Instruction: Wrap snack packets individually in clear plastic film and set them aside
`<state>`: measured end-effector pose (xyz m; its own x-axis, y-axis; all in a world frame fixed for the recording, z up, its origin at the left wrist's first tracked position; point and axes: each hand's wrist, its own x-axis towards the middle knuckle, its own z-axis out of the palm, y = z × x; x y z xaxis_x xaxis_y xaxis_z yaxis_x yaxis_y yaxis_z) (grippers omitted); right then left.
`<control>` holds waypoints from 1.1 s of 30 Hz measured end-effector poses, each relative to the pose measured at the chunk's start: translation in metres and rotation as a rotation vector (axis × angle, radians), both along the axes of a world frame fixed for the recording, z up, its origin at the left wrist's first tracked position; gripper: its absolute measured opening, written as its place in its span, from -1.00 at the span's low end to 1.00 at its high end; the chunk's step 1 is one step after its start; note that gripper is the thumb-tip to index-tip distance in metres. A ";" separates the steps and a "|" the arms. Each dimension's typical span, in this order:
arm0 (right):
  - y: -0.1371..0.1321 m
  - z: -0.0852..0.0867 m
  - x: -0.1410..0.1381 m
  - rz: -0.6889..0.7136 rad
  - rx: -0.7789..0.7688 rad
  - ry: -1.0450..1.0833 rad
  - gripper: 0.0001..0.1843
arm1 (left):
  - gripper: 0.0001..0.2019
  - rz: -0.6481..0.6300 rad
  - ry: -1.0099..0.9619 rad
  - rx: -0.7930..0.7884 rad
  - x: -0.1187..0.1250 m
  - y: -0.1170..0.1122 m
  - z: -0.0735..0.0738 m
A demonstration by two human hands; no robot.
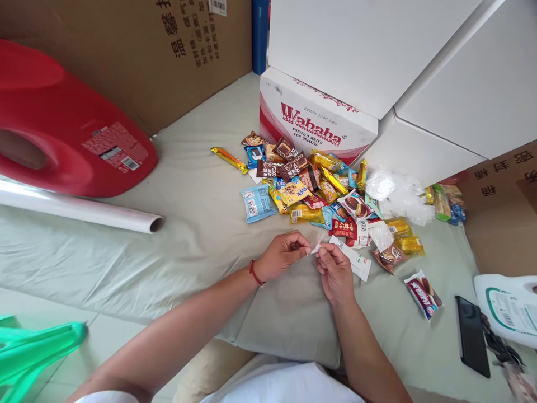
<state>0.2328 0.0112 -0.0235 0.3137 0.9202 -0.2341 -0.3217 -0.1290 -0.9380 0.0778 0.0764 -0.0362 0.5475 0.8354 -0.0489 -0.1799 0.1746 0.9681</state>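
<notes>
My left hand (282, 255) and my right hand (334, 272) meet over the pale sheet (201, 235), both pinching a small white wrapper (318, 247) between thumb and fingertips. A red cord circles my left wrist. Just beyond my hands lies a long white packet (356, 261). Behind that spreads a heap of several small snack packets (310, 187) in brown, yellow, blue and red. A lone red-and-white snack packet (423, 293) lies to the right of my right hand.
A Wahaha water carton (312, 120) and white boxes (377, 50) stand behind the heap. A red plastic container (62, 129) and a white tube (79, 212) lie left. A black phone (472, 334) and a white jug (509, 307) sit right. Crumpled clear plastic (396, 196) rests beside the snacks.
</notes>
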 end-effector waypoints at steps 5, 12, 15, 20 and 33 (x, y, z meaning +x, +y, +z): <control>-0.001 0.008 0.005 -0.012 0.055 0.117 -0.74 | -0.52 -0.005 -0.076 -0.195 -0.002 0.000 0.004; -0.001 0.010 0.009 -0.047 0.013 0.238 -0.66 | -0.35 -0.064 -0.236 -0.522 -0.010 0.006 0.014; 0.001 0.007 0.010 -0.046 -0.001 0.256 -0.71 | -0.46 -0.086 -0.245 -0.510 -0.012 0.007 0.016; 0.005 0.001 0.009 0.035 -0.030 0.166 -0.74 | -0.53 -0.078 -0.204 -0.482 -0.010 0.006 0.014; -0.003 -0.001 -0.004 0.114 0.007 -0.200 -0.69 | -0.84 0.076 0.280 0.428 -0.004 -0.012 0.006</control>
